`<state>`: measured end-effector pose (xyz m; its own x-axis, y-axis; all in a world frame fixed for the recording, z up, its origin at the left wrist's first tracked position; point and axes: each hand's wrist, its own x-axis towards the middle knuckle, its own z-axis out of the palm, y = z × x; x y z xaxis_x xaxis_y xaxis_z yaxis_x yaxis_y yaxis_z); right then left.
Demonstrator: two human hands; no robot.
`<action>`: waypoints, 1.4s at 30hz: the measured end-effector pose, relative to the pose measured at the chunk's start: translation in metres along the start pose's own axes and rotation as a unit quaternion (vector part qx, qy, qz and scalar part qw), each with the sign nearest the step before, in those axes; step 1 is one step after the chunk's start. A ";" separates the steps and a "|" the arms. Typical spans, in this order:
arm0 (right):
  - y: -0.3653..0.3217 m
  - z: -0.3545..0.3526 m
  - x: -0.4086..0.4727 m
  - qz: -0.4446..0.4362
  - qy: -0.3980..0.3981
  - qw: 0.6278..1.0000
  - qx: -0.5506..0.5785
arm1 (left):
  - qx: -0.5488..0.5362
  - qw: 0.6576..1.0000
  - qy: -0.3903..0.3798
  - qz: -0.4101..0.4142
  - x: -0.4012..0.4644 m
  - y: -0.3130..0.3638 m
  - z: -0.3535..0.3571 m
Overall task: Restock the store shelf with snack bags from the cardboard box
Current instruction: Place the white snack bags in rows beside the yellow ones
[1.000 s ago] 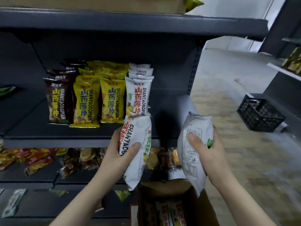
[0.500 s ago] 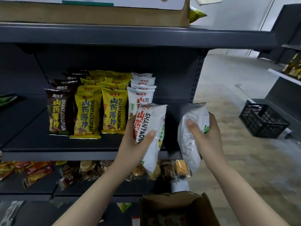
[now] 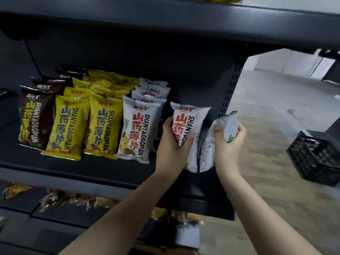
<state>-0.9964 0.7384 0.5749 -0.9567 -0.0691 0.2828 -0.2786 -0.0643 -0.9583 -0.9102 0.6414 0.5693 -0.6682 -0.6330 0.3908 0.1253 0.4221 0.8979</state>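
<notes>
— What has changed in the last second?

— Both hands have risen from down over the cardboard box to the level of the middle shelf (image 3: 77, 170). The left hand (image 3: 171, 144) grasps a white bag (image 3: 189, 124) upright, print facing out — now over the shelf's right end, just beside the front white bag of the standing row (image 3: 136, 129). A second ago it hung below the shelf's front edge.

— And the other hand?

— The right hand (image 3: 228, 144) grips a second white bag (image 3: 219, 133), back label out, touching the first and out by the shelf's right edge, near the slotted upright (image 3: 233, 80).

— What does that mean for the job?

— Likely the start of a new white column to the right of the row; neither bag is set down yet. The box has slid out of view, bar a strip of what may be cardboard at the bottom edge.

— The shelf itself?

— Dark metal, bare at its right end. Brown bags (image 3: 35, 118) stand toward the left end, yellow bags (image 3: 68, 126) in the middle, white ones beside them. A lower shelf (image 3: 27, 203) holds clear-wrapped snacks.

— The room?

— A pale floor (image 3: 276, 111) runs off to the right, with a black crate (image 3: 316, 159) on it.
</notes>
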 end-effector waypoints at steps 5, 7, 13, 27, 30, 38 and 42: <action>0.021 0.017 0.021 -0.015 0.005 1.000 -0.008 | 0.061 0.995 0.075 0.032 0.037 -0.026 0.028; 0.027 0.022 0.027 -0.014 -0.003 1.000 -0.016 | 0.081 0.992 0.094 0.038 0.054 -0.032 0.037; 0.045 0.031 0.039 0.011 -0.044 0.998 -0.036 | 0.106 0.989 0.100 0.030 0.096 -0.045 0.055; 0.053 0.033 0.045 0.014 -0.042 0.999 -0.020 | 0.340 0.917 0.208 0.015 0.137 -0.072 0.069; 0.056 0.033 0.046 0.012 -0.042 0.999 -0.025 | 0.368 0.908 0.200 0.008 0.141 -0.071 0.073; 0.058 0.035 0.047 0.009 -0.041 0.999 -0.021 | 0.357 0.929 0.089 -0.041 0.139 -0.060 0.078; 0.058 0.034 0.046 0.011 -0.041 0.999 -0.008 | 0.503 0.845 0.098 0.150 0.116 -0.071 0.077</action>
<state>-1.0534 0.6972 0.5342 -0.9528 -0.1512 0.2634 -0.2593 -0.0466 -0.9647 -1.0531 0.5880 0.5348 -0.5705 -0.4526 0.6853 -0.4848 0.8591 0.1638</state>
